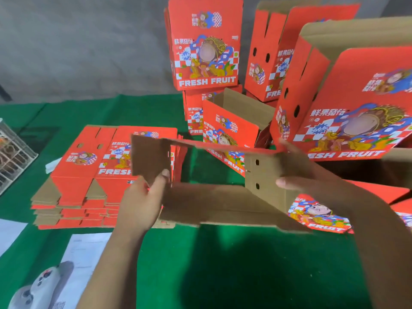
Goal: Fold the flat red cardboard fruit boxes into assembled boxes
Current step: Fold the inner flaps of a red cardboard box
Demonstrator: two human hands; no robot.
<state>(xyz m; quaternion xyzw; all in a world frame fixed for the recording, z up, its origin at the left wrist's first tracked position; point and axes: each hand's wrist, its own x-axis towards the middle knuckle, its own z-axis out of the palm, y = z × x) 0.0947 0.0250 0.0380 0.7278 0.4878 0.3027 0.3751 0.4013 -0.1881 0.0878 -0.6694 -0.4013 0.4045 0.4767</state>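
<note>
Green cloth [223, 264], half-opened corrugated box [211, 204]

"FRESH FRUIT" stands in white capitals low on the front of the upright red box [204, 44] at the back. The top flat box [116, 152] of the stack shows "FRESH", cut off by cardboard. Chinese characters sit above both pictures.

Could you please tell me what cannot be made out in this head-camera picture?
- Right hand: its fingers lie behind the half-opened brown-and-red cardboard box; grip unclear.
- White game controller: cut off by the bottom-left edge.
- Wire-mesh rack: cut by the left edge; contents blurred.
- Small print on the flat red box stack: too small.
</note>
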